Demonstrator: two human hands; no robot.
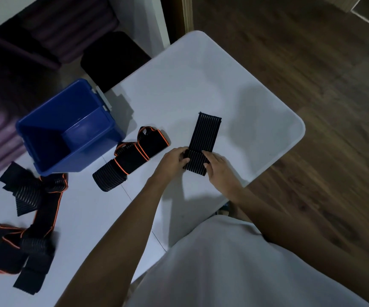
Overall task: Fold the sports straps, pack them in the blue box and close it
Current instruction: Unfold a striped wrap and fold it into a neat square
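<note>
Left hand (174, 159) and right hand (217, 171) pinch the folded near end of a ribbed black strap (204, 138) on the white tabletop (201, 85). Left of the grip: orange-edged straps (134, 156), then the apparently empty open blue box (68, 127). No legible writing.

Bare white table (234, 85) beyond the strap — blue box (68, 127) blocks left.
</note>
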